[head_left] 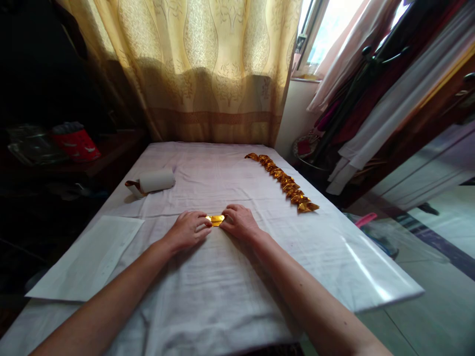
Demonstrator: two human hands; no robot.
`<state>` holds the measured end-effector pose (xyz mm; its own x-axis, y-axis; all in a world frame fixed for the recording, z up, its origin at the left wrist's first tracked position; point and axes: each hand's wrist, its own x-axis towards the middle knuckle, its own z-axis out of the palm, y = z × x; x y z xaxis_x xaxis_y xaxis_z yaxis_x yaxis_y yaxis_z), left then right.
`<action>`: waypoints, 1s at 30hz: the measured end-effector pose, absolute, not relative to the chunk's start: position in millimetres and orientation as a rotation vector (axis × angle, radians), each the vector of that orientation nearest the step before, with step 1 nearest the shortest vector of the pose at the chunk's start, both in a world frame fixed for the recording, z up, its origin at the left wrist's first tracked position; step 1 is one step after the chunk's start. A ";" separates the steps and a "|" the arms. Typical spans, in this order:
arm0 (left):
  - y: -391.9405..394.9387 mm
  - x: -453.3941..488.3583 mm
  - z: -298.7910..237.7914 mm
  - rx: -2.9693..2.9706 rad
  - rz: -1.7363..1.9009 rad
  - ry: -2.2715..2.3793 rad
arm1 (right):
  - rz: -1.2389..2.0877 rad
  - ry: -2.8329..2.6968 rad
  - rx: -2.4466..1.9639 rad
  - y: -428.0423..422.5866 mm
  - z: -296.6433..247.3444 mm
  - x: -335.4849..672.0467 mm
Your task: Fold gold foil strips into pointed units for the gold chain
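Note:
A small piece of shiny gold foil paper (215, 220), folded into a flat strip, lies between my hands at the middle of the table. My left hand (188, 229) pinches its left end, and my right hand (239, 221) grips the right end. The fingertips cover both ends of the strip. Beyond my right hand, a row of folded gold foil pieces (284, 180) runs along the table's right side, each overlapping its neighbour.
A white roll (157, 181) with a brown-gold strip at its end lies at the left. White paper sheets (87, 257) rest at the left edge of the cloth-covered table (215, 306). Behind hangs a yellow curtain (208, 89); clothes (365, 128) hang at the right.

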<state>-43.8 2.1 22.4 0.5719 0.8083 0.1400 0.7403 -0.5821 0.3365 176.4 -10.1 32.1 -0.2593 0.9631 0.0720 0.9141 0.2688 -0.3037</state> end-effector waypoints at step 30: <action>92.7 -22.3 18.6 1.968 0.887 1.633 | 0.598 -1.769 -1.599 89.2 14.1 173.8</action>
